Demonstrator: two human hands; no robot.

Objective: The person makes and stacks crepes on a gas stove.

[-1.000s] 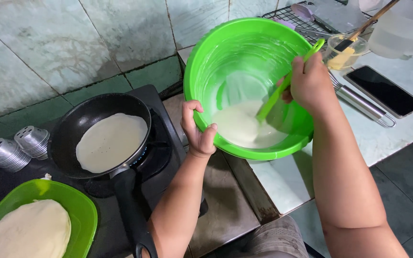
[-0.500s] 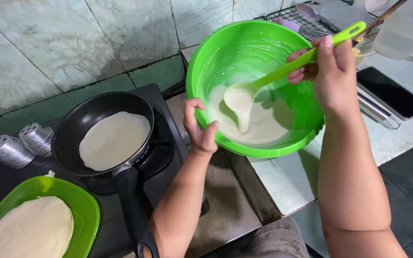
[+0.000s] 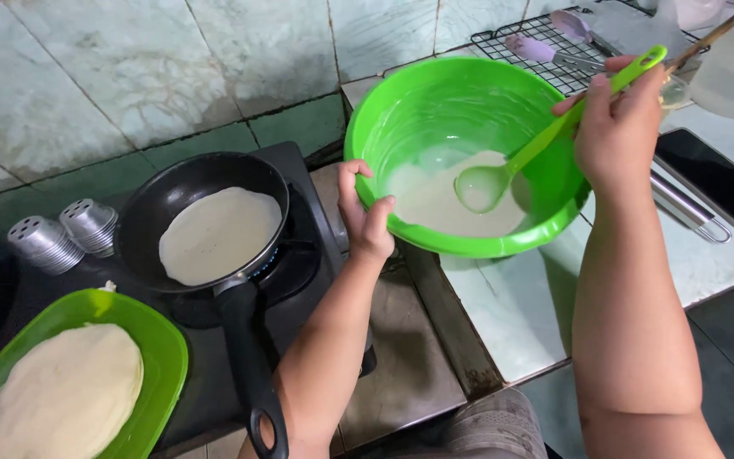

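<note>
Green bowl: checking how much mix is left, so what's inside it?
Inside the green bowl lies pale batter with a green ladle in it, held by the right hand. The bottom is covered.

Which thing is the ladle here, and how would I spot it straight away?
Find the big green bowl on the tiled counter, right of the stove, tilted by the left hand gripping its rim. The ladle slants up out of its white batter into the right hand. Its bright green plastic sets it apart from the lilac utensils on the wire rack behind.
</note>
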